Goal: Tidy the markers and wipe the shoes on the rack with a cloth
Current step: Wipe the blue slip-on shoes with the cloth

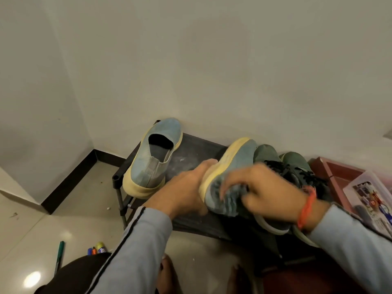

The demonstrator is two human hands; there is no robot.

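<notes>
Near the middle of the frame our left hand reaches in from the lower left, its fingers curled round the yellow sole of a blue shoe tipped on its side over the rack. Our right hand (blurred, orange band at the wrist) comes from the lower right, its fingers bunched on a bluish cloth pressed against that shoe. Its mate sits upright further left. Markers lie on the floor, lower left.
</notes>
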